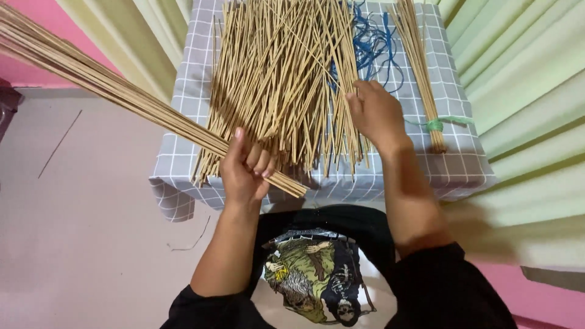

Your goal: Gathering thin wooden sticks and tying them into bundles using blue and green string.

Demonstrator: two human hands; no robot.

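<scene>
Grey checked cloth (183, 152) covers our worktop — loose sticks (280, 79) heaped across it. Left hand (244, 167) grips a long stick bundle (109, 88) angled left; right hand (375, 113) rests open-fingered on the heap.

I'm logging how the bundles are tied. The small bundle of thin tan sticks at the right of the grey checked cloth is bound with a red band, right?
Not quite: in the head view the small bundle of thin tan sticks at the right of the grey checked cloth is bound with a green band, not a red one.
</scene>
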